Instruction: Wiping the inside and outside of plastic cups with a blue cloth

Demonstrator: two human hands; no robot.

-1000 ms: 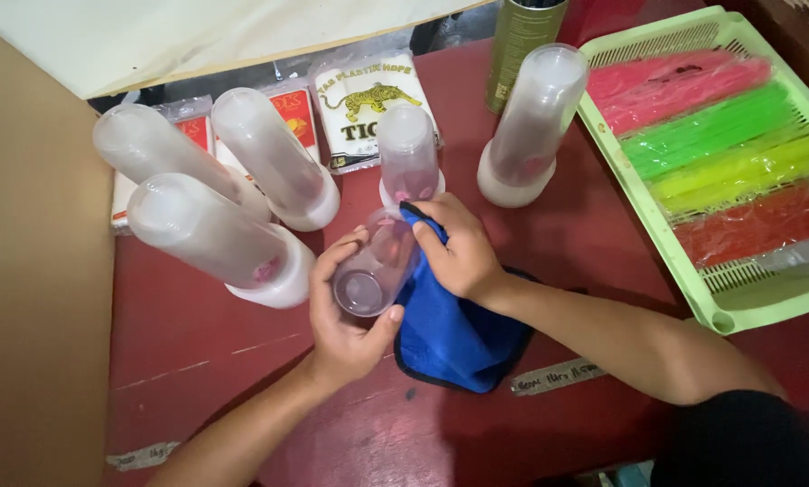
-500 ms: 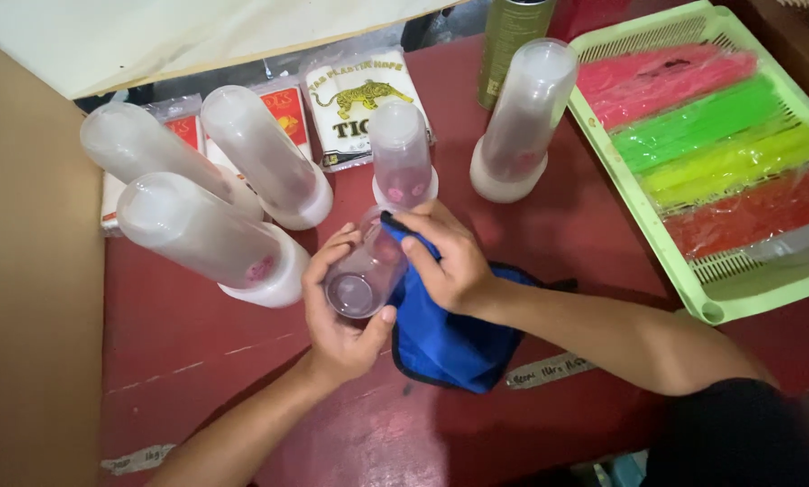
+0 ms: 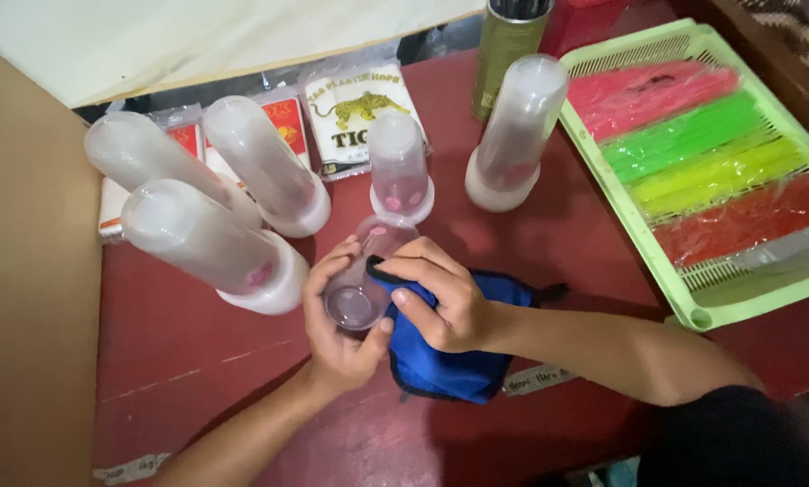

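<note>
Wiping a clear cup [image 3: 361, 284], gripped in left hand [image 3: 341, 334] at near centre of surface [image 3: 179, 352]; right hand [image 3: 441, 302] pinching blue cloth [image 3: 450, 365]. Risks: slipping grip, elbow toppling stacked cups [image 3: 206, 243] just left.

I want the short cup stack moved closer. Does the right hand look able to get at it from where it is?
Probably yes. The short cup stack stands just beyond the right hand with bare red table between, but that hand grips the blue cloth against the clear cup in the left hand.

Single head view, looking steeply down, close over the red table [image 3: 197, 361]
</note>
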